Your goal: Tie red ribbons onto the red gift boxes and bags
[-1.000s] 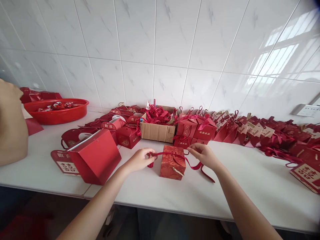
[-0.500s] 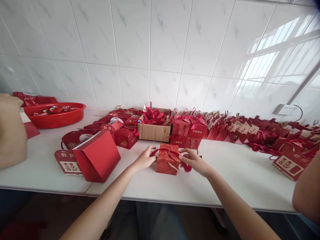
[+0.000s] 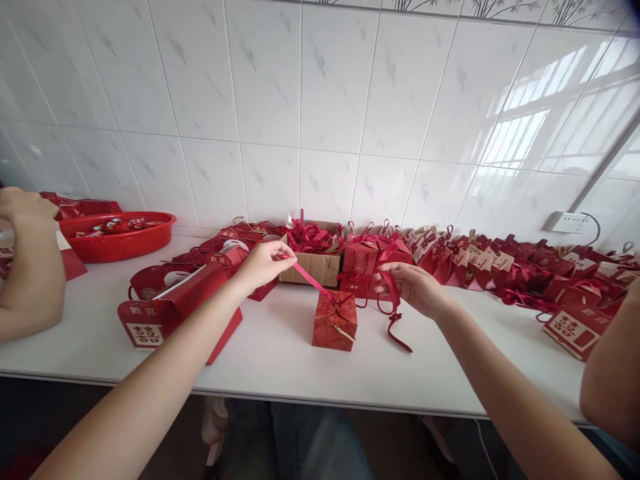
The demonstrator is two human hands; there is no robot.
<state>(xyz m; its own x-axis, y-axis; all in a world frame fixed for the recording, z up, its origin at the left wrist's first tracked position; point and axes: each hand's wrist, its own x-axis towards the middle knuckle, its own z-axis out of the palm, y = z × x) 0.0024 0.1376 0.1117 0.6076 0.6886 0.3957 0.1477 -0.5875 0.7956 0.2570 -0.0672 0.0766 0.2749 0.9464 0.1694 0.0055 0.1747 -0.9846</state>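
Observation:
A small red patterned gift box with a twisted cord on its front stands upright on the white table. My left hand, up and left of the box, pinches a red ribbon that runs taut to the box's top. My right hand, right of the box, has its fingers closed on a red ribbon length. That length hangs in a loop, and its loose end trails down to the tabletop. Whether both lengths are one ribbon, I cannot tell.
Behind the box stands a cardboard carton heaped with red ribbons. Several tied red boxes sit beside it. A larger red box lies left. Further left are a red basin and another person's arm; another arm is at right.
My hands have moved apart from the box's sides. My left hand has drawn its ribbon up and left; my right has moved up and right with its ribbon. The camera has shifted slightly.

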